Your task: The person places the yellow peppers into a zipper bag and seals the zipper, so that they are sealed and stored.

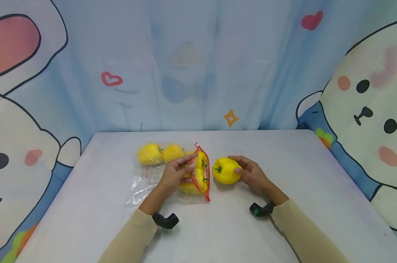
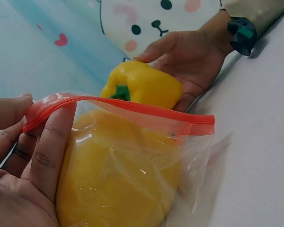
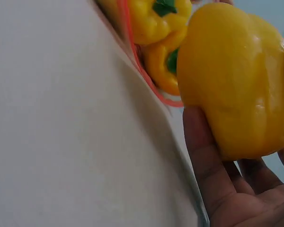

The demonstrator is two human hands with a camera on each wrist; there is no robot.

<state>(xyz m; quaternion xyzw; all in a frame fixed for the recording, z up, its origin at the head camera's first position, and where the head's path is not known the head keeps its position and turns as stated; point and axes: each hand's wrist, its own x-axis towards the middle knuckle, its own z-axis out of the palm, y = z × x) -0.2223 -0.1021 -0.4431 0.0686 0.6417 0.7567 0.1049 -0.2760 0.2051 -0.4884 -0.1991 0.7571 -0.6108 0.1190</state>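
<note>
A clear zip bag (image 1: 140, 187) with a red zip edge (image 2: 146, 109) lies on the table, its mouth spread apart and facing right. Several yellow bell peppers (image 1: 149, 154) are inside; two near the mouth show green stems. My left hand (image 1: 172, 176) holds the bag by its red edge, thumb on one side and fingers on the other. Just right of the mouth, my right hand (image 1: 253, 176) grips a single yellow bell pepper (image 1: 225, 171) from its right side, stem toward the bag. Whether this pepper touches the table I cannot tell.
A white table (image 1: 237, 226) carries everything. Behind it hangs a blue curtain (image 1: 198, 65) printed with cartoon animals and hearts. Each wrist wears a black camera band, the left one (image 1: 165, 221) and the right one (image 1: 262, 209), over or beside beige sleeves.
</note>
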